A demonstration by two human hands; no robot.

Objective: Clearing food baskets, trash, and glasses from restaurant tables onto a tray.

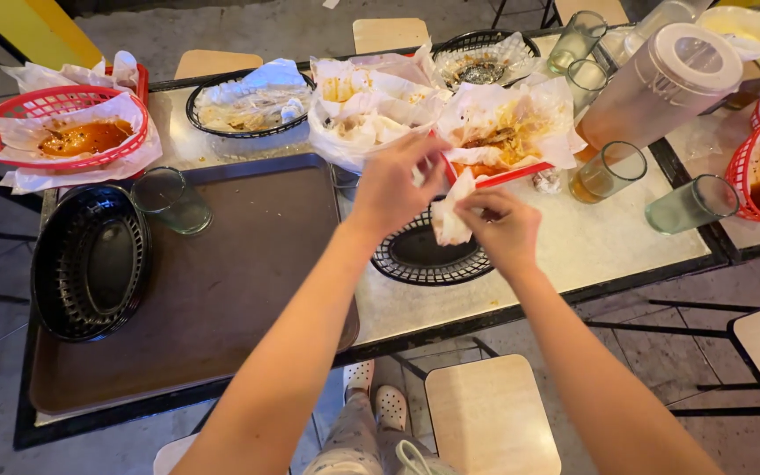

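My left hand (395, 185) grips the near rim of a red food basket (494, 178) lined with greasy white paper (507, 123) and tilted above the table. My right hand (503, 227) pinches a hanging corner of that paper liner (449, 220) just below the basket. Directly under both hands lies an empty black oval basket (424, 257) on the white tabletop.
A brown tray (248, 264) at left carries a black basket (90, 261) and a tipped glass (169, 200). Red baskets with sauce (63, 132), more paper-lined baskets, several glasses and a tilted clear pitcher (661, 84) crowd the table. Stools stand below.
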